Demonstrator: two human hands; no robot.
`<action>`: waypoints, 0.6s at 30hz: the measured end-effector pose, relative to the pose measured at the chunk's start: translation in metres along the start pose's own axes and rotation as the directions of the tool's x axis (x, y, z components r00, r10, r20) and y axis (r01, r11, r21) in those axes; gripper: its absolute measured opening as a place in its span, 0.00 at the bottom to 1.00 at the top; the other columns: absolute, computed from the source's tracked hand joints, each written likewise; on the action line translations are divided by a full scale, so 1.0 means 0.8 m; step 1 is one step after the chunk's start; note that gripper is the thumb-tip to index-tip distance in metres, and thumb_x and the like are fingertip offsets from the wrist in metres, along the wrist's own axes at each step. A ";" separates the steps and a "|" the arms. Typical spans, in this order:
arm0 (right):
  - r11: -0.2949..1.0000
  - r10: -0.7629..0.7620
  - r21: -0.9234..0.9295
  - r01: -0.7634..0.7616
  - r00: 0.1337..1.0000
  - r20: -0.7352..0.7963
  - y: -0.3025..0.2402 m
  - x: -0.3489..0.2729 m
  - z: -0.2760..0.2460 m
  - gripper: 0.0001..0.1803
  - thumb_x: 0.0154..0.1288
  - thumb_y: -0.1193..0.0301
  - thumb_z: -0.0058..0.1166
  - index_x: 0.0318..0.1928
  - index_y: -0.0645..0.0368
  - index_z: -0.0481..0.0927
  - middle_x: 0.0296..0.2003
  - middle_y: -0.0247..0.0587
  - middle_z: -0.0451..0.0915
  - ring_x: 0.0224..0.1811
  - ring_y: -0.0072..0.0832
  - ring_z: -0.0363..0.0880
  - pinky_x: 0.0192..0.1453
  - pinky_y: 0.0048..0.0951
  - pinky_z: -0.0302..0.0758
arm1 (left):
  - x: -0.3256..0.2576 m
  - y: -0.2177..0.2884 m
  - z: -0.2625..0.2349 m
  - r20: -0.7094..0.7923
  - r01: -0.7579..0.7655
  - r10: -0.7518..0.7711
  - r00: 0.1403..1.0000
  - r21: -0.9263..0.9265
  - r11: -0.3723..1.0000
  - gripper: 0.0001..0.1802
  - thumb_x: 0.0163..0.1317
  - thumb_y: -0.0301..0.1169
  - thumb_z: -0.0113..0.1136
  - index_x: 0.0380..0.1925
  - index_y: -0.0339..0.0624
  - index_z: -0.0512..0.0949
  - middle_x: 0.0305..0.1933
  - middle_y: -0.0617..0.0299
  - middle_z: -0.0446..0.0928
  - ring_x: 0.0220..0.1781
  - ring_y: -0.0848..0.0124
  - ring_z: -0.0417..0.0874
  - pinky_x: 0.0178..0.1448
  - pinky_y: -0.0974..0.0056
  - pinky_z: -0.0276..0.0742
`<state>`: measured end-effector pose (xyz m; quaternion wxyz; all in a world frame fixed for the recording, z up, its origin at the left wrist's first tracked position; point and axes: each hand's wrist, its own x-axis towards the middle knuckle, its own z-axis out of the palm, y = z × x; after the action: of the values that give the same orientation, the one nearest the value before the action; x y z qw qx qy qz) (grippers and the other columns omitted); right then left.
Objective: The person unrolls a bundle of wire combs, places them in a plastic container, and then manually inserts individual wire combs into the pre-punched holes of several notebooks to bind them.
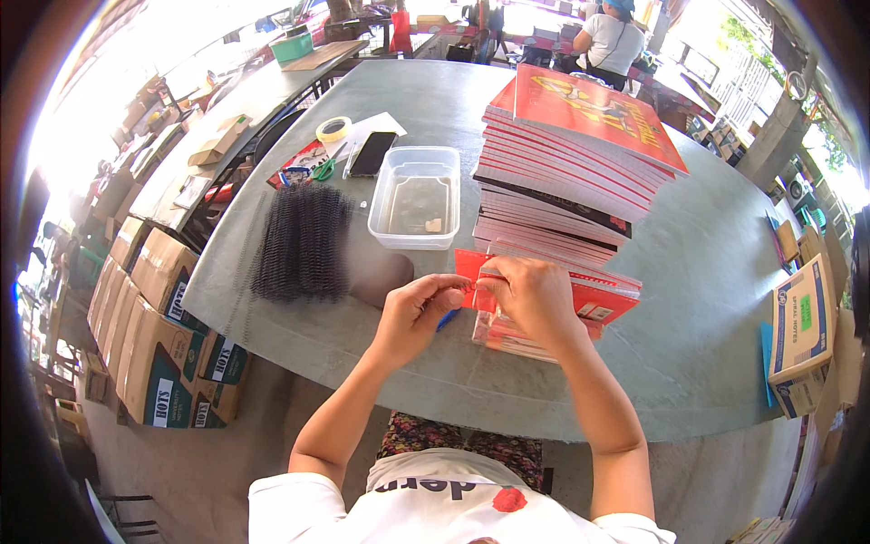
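A red-covered notebook (612,304) lies at the near end of the stack, close to the table's front edge. At its left edge both of my hands meet. My right hand (535,295) is closed in a pinch on the notebook's corner. Thumb and forefinger of my left hand (419,313) are pressed together beside that corner; what sits between them is too small to make out. Something blue (448,319) shows just below the fingertips. Behind my hands rises a tall pile of red notebooks (571,154). To the left lies a heap of black spiral binding coils (304,240).
A clear plastic tub (414,231) stands mid-table with a small scrap inside. Beyond the coils are a phone (372,154), a tape roll (333,129) and green scissors (326,168). Cardboard boxes (149,354) flank the table at left, another box (802,326) at right. A person (612,41) sits farther back.
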<state>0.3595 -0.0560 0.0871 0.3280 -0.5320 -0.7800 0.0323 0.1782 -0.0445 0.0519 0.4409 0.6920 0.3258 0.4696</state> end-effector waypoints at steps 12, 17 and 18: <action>0.994 0.080 0.069 -0.083 0.996 0.048 -0.011 -0.011 -0.008 0.09 0.53 0.74 0.55 0.38 0.57 0.80 0.35 0.44 0.80 0.35 0.40 0.79 0.36 0.34 0.75 | 0.012 0.025 0.015 -0.030 0.088 -0.083 0.996 0.295 0.951 0.05 0.57 0.24 0.57 0.33 0.36 0.79 0.28 0.56 0.79 0.22 0.75 0.76 0.26 0.71 0.70; 0.998 0.009 0.059 -0.007 0.999 -0.035 -0.008 -0.017 -0.009 0.13 0.53 0.76 0.54 0.42 0.57 0.78 0.35 0.44 0.80 0.36 0.42 0.79 0.38 0.35 0.76 | 0.023 0.022 0.019 -0.030 -0.206 0.256 0.966 0.506 0.837 0.06 0.55 0.23 0.58 0.34 0.37 0.75 0.29 0.53 0.77 0.24 0.64 0.76 0.27 0.65 0.71; 0.999 0.002 0.038 0.000 0.999 -0.044 -0.009 -0.017 -0.008 0.14 0.53 0.76 0.54 0.43 0.57 0.77 0.35 0.45 0.80 0.37 0.42 0.79 0.39 0.36 0.76 | 0.026 0.020 0.020 0.010 -0.396 0.496 0.868 0.617 0.680 0.09 0.53 0.22 0.58 0.35 0.37 0.73 0.29 0.50 0.75 0.26 0.53 0.77 0.29 0.60 0.72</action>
<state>0.3603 -0.0728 0.0886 0.3550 -0.5266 -0.7716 0.0357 0.2007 -0.0379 0.0714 0.0430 0.8139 0.3122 0.4881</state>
